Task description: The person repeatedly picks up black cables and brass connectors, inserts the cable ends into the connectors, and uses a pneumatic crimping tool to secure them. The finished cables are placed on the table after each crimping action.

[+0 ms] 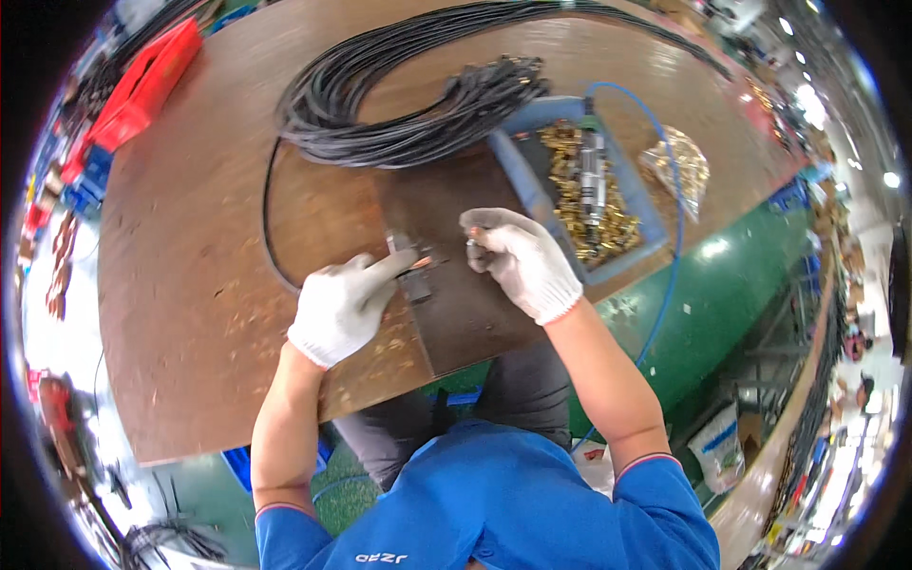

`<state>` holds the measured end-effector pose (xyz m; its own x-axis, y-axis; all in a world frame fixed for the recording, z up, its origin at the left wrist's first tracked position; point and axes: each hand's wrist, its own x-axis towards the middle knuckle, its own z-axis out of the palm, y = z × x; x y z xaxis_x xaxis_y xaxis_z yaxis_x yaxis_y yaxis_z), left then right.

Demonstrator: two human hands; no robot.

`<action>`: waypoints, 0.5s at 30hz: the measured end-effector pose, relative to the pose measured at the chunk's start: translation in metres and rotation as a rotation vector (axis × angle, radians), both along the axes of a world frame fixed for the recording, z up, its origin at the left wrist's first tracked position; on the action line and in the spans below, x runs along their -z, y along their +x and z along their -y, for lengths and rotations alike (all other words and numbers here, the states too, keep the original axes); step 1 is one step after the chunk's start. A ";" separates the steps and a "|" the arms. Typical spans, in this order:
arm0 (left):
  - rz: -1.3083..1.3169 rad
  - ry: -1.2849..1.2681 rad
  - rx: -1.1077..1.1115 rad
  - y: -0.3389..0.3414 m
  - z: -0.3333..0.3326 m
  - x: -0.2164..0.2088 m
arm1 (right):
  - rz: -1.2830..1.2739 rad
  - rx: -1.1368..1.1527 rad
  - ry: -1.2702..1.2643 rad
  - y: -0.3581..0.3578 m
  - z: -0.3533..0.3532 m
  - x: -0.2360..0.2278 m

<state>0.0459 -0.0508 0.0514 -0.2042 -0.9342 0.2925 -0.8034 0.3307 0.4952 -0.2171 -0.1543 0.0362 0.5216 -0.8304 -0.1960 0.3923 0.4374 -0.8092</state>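
Both my hands wear white knit gloves over a brown wooden table [190, 313]. My left hand [347, 304] pinches the end of a thin black cable [269, 237], its bared copper tip pointing right over a small metal fixture [410, 271]. My right hand [518, 258] is closed on a small metal part held close to that tip. The cable curves back to a big coil of black cables [380, 104] at the far side of the table.
A blue tray [627, 204] to the right holds several brass fittings and a silver tool. A clear bag of brass parts [679, 166] lies beyond it. A blue hose [676, 247] loops round the tray. Red boxes [142, 85] stand far left.
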 end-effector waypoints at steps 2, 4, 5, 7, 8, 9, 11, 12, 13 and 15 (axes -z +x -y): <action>-0.009 -0.028 -0.014 0.002 -0.001 0.004 | -0.066 -0.022 -0.019 0.004 -0.004 0.002; -0.019 -0.030 -0.032 0.003 -0.003 0.004 | -0.012 -0.050 0.021 0.008 -0.008 0.005; -0.027 -0.035 -0.033 0.003 -0.003 0.004 | -0.001 -0.051 0.042 0.009 -0.010 0.007; -0.036 -0.056 -0.035 0.002 -0.002 0.003 | 0.062 -0.049 0.070 0.013 -0.011 0.013; -0.039 -0.067 -0.034 0.001 -0.001 0.002 | 0.067 -0.045 0.090 0.014 -0.011 0.015; -0.044 -0.068 -0.031 0.001 -0.001 0.002 | 0.072 -0.040 0.110 0.015 -0.013 0.017; -0.051 -0.071 -0.032 0.002 -0.001 0.002 | 0.077 -0.049 0.141 0.019 -0.014 0.018; -0.048 -0.077 -0.029 0.002 -0.001 0.003 | 0.076 -0.060 0.152 0.020 -0.015 0.016; -0.044 -0.084 -0.024 0.003 -0.001 0.004 | 0.075 -0.070 0.162 0.021 -0.015 0.014; -0.045 -0.091 -0.019 0.004 -0.001 0.005 | 0.050 -0.091 0.144 0.023 -0.016 0.014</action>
<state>0.0501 -0.0499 0.0466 -0.1716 -0.9069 0.3847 -0.7875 0.3609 0.4996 -0.1937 -0.1381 0.0222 0.6053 -0.7446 -0.2816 0.3839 0.5829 -0.7162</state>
